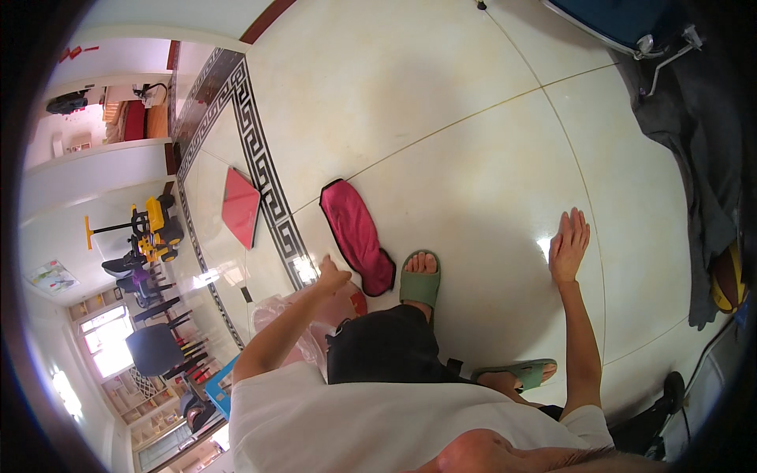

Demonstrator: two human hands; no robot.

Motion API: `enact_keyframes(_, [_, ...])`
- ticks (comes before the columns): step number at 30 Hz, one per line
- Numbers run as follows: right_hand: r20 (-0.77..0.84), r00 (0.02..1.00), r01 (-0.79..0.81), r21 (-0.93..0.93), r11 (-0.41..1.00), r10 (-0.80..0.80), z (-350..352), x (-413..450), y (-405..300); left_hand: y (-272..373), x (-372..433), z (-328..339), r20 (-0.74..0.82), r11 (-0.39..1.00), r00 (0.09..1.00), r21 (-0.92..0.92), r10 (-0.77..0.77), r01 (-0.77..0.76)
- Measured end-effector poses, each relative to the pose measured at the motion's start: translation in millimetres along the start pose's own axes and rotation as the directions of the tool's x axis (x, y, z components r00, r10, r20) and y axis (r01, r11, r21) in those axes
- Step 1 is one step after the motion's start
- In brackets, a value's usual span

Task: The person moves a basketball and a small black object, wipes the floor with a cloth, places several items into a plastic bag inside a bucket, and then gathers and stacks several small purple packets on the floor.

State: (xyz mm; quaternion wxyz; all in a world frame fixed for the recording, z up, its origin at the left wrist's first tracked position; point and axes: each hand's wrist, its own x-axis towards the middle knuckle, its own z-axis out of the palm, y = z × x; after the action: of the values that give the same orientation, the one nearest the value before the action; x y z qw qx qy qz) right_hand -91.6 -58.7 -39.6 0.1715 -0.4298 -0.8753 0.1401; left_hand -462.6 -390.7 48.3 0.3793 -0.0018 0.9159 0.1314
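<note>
My left hand (335, 277) is held above the floor with its index finger and thumb apart; its other fingers are partly hidden, and I see nothing in it. Beside it on the tiles lies a long pink fabric piece (356, 233) with black edging. Below my left forearm is a clear plastic bag (282, 313) with pinkish contents, partly covered by the arm. On the other side, my right hand (570, 247) is stretched out over the bare tiles, fingers extended and holding nothing. A green slipper (420, 287) on my foot is close to the pink fabric's end.
A flat pink panel (241, 208) lies past the patterned tile border (260, 154). At upper right a blue drum (615, 20) stands by dark grey cloth (680, 130), with a ball (727, 281) below. A yellow ride-on toy (155, 227) and a dark chair (154, 349) are at left.
</note>
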Motion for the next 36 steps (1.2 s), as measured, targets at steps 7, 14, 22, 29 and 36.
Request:
enact_keyframes(7, [0.037, 0.999, -0.006, -0.003, 1.000, 0.006, 3, -2, 0, 36, 41, 30, 0.182, 0.579, 0.763, 0.550, 0.620, -0.602])
enact_keyframes(14, [-0.019, 1.000, 0.019, -0.008, 1.000, -0.019, 4, 1, -1, 9, 67, -11, 0.028, 0.715, 0.745, 0.261, 0.666, -0.649])
enact_keyframes(22, [0.000, 1.000, 0.010, -0.016, 1.000, -0.010, -1, 2, 1, -9, 55, -96, 0.127, 0.988, 0.983, 0.066, 0.133, -0.142])
enact_keyframes(29, [0.012, 1.000, 0.004, -0.050, 0.999, -0.003, 1, 1, 0, -25, 98, -24, 0.129, 0.727, 0.935, 0.667, -0.329, 0.163])
enact_keyframes(36, [0.009, 1.000, 0.012, -0.052, 0.999, -0.012, 2, 0, -3, 15, 145, -31, -0.279, 0.843, 0.897, 0.512, 0.344, -0.165])
